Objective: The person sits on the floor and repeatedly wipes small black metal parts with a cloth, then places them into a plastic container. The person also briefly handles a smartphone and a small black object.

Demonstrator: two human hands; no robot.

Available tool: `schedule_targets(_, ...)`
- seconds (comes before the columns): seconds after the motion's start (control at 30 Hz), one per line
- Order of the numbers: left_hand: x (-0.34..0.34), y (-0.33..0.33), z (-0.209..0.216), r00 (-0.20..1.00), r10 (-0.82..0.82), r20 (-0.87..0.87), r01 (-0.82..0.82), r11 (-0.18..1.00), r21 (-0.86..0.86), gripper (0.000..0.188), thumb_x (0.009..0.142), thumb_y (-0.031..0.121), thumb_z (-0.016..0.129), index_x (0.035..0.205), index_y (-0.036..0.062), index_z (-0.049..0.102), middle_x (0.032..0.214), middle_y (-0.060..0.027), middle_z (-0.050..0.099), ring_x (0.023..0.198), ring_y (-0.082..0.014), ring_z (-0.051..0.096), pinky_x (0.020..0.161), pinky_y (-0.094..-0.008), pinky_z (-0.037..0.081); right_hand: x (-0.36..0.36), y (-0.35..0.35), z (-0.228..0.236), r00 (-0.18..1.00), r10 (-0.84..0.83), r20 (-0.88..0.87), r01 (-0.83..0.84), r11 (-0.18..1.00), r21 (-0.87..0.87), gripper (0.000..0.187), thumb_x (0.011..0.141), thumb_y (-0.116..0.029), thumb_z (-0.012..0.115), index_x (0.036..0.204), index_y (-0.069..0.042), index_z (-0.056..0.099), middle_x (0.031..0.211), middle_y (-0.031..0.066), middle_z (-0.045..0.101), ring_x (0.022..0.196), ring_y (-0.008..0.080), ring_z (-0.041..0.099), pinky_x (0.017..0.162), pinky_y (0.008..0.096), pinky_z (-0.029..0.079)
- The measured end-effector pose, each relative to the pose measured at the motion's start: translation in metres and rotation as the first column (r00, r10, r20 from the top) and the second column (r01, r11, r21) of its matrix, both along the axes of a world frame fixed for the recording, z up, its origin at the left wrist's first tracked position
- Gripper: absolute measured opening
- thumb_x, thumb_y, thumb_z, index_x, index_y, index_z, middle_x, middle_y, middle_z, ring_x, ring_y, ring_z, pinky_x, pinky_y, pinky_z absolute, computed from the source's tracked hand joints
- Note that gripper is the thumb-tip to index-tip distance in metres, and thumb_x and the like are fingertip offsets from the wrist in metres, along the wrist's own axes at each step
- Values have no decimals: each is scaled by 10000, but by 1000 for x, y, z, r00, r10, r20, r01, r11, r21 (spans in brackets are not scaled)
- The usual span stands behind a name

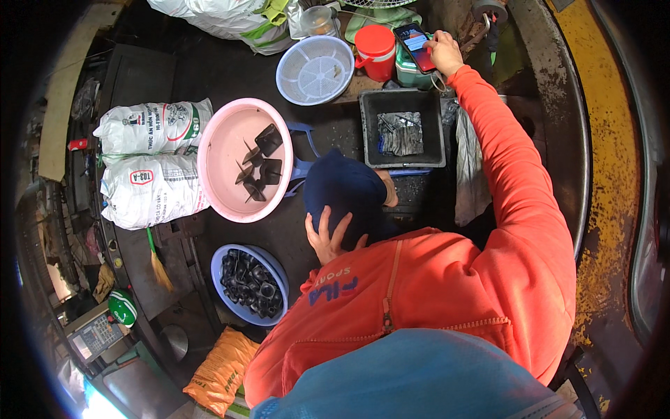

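Observation:
My right hand (445, 53) is stretched out to the far right, its fingers closed at the edge of a lit smartphone (414, 43). The phone is tilted above a green-and-white container (412, 72), beside a red lidded jug (375, 50). My left hand (328, 234) lies with spread fingers on my dark blue trouser knee (342, 188) and holds nothing. Left of the knee is a pink basin (216, 167) with several black angular pieces (268, 140) in it. Beyond the knee, a black square tub (436, 150) holds a bundle of thin grey pieces (401, 133).
A blue tub (280, 269) full of black parts (248, 283) stands near left. Farther off is a pale blue basket (296, 82). White sacks (155, 188), a small broom (160, 265) and an orange bag (222, 370) lie leftward. A yellow worn edge (607, 209) runs along the right.

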State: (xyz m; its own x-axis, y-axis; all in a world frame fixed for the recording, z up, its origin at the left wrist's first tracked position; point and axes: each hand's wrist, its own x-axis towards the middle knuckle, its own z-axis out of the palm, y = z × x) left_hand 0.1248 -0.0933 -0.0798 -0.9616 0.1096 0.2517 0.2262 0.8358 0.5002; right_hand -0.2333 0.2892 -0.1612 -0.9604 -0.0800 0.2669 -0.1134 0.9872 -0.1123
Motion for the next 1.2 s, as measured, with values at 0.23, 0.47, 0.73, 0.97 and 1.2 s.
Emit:
schedule_targets(0.23, 0, 1, -2, 1000, 1, -10, -1, 1000, -15, 658, 497, 259, 850, 1118, 243, 635, 1370, -66, 414, 1267, -450, 304, 1004, -588, 310, 10, -3, 0, 999, 42, -34, -34, 980, 196, 289, 802, -131, 520, 1037, -162, 684, 1079, 59, 531, 1075, 254, 484, 887, 396, 379)
schedule_targets(0.47, 0, 1, -1, 1000, -10, -16, 9, 1000, -12, 660, 492, 250, 848, 1116, 247, 636, 1367, -61, 417, 1265, -446, 309, 1004, -583, 312, 1, -6, 4, 995, -41, -87, 49, 994, 94, 397, 815, -122, 493, 1201, -129, 587, 1088, 59, 529, 1091, 243, 477, 898, 400, 373)
schedule_targets(0.73, -1, 1, -1, 1000, 0, -12, 0, 1000, -9, 649, 498, 258, 845, 1112, 246, 636, 1359, -63, 422, 1262, -447, 312, 1004, -581, 314, 4, 4, 1, 998, -1, -65, -6, 995, -100, 382, 814, -83, 490, 1182, -94, 592, 1100, 108, 553, 1076, 302, 511, 910, 393, 436)
schedule_targets(0.97, 0, 1, -2, 1000, 3, 2, -3, 1000, -18, 652, 498, 265, 848, 1113, 245, 635, 1354, -66, 426, 1257, -447, 318, 1006, -585, 312, 3, 6, -6, 995, 43, -86, -53, 993, -109, 366, 824, -47, 499, 1168, -104, 607, 1075, 127, 544, 1055, 322, 519, 919, 396, 432)
schedule_targets(1.2, -1, -2, -3, 999, -21, -25, 21, 1000, 2, 656, 494, 265, 849, 1114, 241, 636, 1359, -68, 423, 1259, -450, 317, 1005, -589, 310, 5, 5, -5, 992, 95, -83, -102, 992, -81, 328, 783, -80, 535, 1092, -93, 646, 1066, 107, 553, 1058, 304, 508, 917, 397, 417)
